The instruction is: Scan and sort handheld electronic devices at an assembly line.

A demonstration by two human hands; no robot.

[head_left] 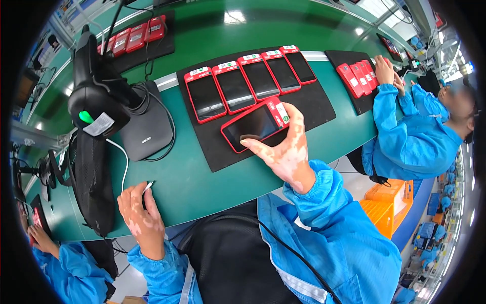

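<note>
My right hand (291,157) grips a red handheld device (253,126) with a black screen, its thumb along the near edge and its fingers at the labelled end. The device is tilted above a black mat (316,104). Beyond it on the mat, several similar red devices (234,90) lie in a slanting row, screens up, with white labels at their far ends. Over the green table's near left part, my left hand (142,218) pinches the small plug (148,186) of a white cable (124,159) between thumb and fingers. Plug and device are well apart.
A black barcode scanner (91,99) with a green light stands at left, above its dark base (147,126). A black mesh bag (91,177) lies nearby. Co-workers (415,137) sit at both sides, one beside more red devices (357,78). Orange crates (387,205) are at right.
</note>
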